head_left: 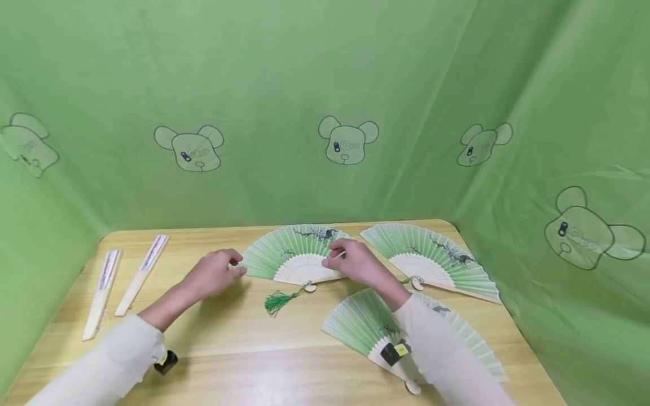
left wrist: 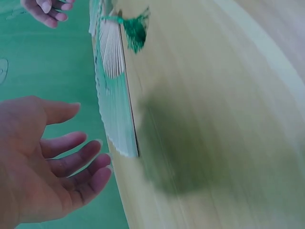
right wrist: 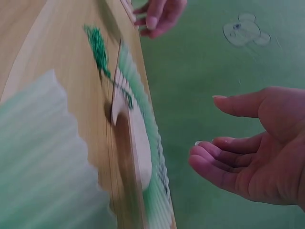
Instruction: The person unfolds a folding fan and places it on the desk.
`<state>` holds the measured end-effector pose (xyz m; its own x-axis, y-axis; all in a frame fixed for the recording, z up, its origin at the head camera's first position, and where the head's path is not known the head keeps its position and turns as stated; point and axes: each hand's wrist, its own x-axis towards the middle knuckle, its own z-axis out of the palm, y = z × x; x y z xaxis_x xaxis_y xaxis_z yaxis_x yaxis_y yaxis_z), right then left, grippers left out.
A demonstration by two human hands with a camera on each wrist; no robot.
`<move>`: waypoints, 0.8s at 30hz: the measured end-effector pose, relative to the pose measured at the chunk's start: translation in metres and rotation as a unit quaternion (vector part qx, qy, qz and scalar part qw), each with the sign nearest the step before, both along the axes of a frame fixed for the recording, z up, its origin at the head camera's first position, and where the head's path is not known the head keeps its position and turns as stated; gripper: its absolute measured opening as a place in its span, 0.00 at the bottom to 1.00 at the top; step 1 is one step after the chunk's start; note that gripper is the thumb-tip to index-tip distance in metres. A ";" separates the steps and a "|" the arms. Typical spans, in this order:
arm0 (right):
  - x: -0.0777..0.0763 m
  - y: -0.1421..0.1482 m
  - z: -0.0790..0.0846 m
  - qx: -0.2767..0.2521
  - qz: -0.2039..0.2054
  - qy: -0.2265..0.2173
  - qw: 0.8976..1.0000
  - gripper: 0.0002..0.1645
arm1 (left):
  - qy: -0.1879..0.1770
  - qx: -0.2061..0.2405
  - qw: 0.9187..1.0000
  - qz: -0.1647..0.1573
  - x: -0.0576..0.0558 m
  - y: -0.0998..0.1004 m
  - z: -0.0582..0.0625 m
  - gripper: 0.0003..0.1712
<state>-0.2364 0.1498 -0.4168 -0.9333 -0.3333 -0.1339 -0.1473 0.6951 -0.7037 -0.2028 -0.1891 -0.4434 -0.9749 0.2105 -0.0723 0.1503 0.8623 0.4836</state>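
Note:
Three green-and-white folding fans lie spread on the wooden table. My left hand [head_left: 213,274] is at the left edge of the back middle fan [head_left: 269,259], fingers loosely bent and holding nothing. Over the same fan's right side is my right hand [head_left: 355,262], with thumb and fingers apart and nothing between them in the right wrist view. A green tassel [head_left: 277,303] trails from that fan's pivot toward the front. To the right lies the second fan [head_left: 421,248], its pivot partly behind my right wrist. My right forearm hides part of the front fan [head_left: 355,321].
Two folded fans [head_left: 104,287] with pale ribs lie side by side on the left of the table [head_left: 244,361]. Green cloth walls [head_left: 274,186] printed with bear heads stand close behind and on both sides. Each wrist carries a small black camera [head_left: 166,362].

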 end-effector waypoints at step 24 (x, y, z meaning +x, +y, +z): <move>0.011 -0.090 -0.005 -0.007 0.086 -0.017 0.996 0.33 | 0.026 -0.053 0.996 0.073 -0.027 -0.082 0.001 0.30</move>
